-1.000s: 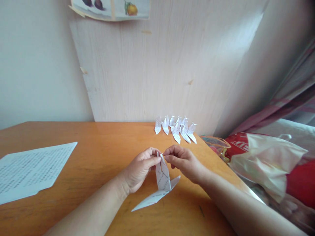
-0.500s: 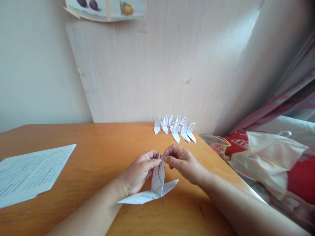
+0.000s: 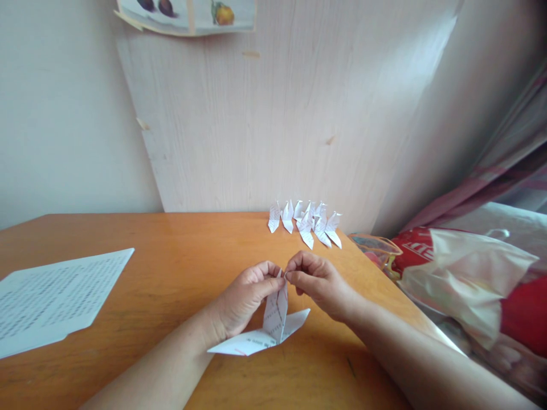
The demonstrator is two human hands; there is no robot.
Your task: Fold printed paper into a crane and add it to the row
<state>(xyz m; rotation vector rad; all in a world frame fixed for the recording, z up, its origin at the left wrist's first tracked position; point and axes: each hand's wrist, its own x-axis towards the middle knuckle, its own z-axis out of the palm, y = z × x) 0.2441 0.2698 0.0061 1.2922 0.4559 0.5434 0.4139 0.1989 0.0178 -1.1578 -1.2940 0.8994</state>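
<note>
Pinching the folded paper (image 3: 274, 318) near its top, each with a narrow grip, the left hand (image 3: 245, 297) and right hand (image 3: 319, 280) hold it in front of the small paper figures (image 3: 306, 230).

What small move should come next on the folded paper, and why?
Probably a firm pinch by the right hand to crease the tip of the folded paper, with the left hand steadying it: both hands meet at that narrow top, and some paper figures at the table's back show small bent tips.
</note>
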